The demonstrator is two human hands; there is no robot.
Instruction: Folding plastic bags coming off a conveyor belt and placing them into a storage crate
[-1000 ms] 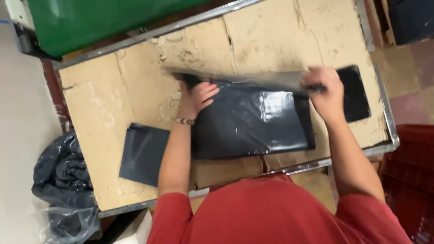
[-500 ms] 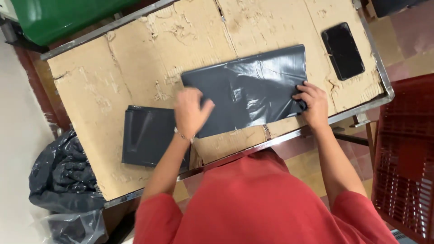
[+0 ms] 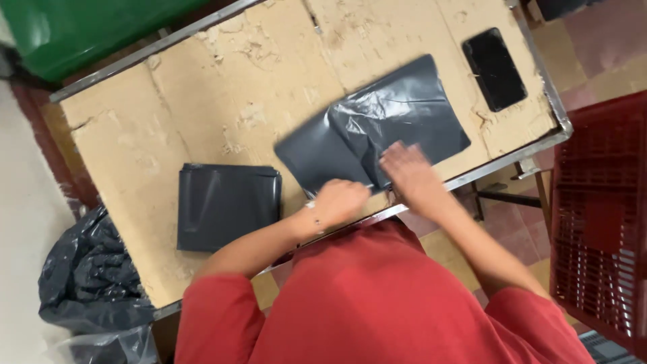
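Observation:
A dark grey plastic bag (image 3: 404, 114) lies partly folded on the cardboard-covered table (image 3: 222, 94), one half laid over the other. My left hand (image 3: 340, 202) is curled on the bag's near edge at the table's front rim. Just right of it, my right hand (image 3: 408, 168) lies flat on the bag near the fold and is blurred by motion. A neat stack of folded dark grey bags (image 3: 228, 205) sits to the left of my left arm.
A black phone (image 3: 494, 69) lies at the table's far right corner. A red plastic crate (image 3: 600, 216) stands on the floor to the right. A green bin (image 3: 87, 30) is behind the table. Crumpled black bags (image 3: 87, 290) lie at lower left.
The bag was spread wide with my hands apart on it; now it is folded narrower. Both hands have come together at its near edge.

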